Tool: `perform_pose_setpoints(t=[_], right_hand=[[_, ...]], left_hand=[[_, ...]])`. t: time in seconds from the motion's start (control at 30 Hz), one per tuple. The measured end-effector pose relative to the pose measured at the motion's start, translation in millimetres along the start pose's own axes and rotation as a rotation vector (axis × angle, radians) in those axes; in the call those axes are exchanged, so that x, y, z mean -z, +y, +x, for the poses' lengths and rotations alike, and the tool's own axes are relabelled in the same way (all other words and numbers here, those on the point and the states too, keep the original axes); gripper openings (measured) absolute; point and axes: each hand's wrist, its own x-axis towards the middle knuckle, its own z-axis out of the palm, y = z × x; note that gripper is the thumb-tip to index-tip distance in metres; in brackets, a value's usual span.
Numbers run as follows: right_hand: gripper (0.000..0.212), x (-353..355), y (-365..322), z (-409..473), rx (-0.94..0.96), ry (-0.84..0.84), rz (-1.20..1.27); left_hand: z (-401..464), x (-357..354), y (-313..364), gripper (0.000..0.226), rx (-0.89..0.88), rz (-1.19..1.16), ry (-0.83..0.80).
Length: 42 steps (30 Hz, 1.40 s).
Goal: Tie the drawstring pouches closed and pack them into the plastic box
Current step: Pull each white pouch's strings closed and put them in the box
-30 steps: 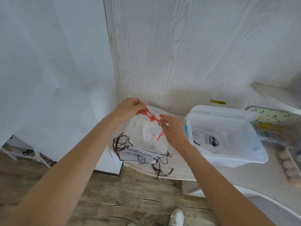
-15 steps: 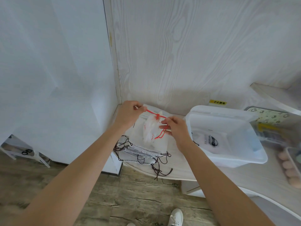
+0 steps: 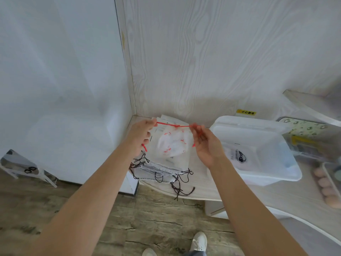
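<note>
A white pouch with red print (image 3: 173, 145) hangs from its red drawstring (image 3: 173, 125), which is stretched taut and level with a knot at its middle. My left hand (image 3: 141, 134) pinches the string's left end and my right hand (image 3: 206, 143) pinches its right end. Below lies a stack of white pouches with dark drawstrings (image 3: 160, 168) on the counter corner. The clear plastic box (image 3: 273, 174) stands open to the right, with one white pouch bearing a dark print (image 3: 239, 157) inside.
The box's lid (image 3: 247, 122) leans at its back edge. A patterned container (image 3: 313, 137) and a tray of eggs (image 3: 326, 189) sit at the far right. The counter's curved edge (image 3: 203, 198) drops to a wooden floor. A wood-grain wall rises behind.
My hands have moved apart and up, pulling the red drawstring from slack to a taut straight line. The pouch's mouth has bunched closed beneath the knot.
</note>
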Motion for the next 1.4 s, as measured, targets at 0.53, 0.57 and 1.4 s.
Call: perform_pose_setpoints(t=[0.53, 0.57, 1.4], right_hand=[[0.016, -23, 8, -3, 0.159, -0.045, -0.781], [0.017, -21, 7, -2, 0.161, -0.058, -0.786], [0.015, -14, -8, -5, 0.112, -0.312, -1.095]], left_hand=[[-20, -33, 4, 0.015, -0.093, -0.025, -0.351], [-19, -33, 3, 0.015, -0.11, 0.03, -0.357], [8, -50, 43, 0.012, -0.704, 1.15, -0.279]])
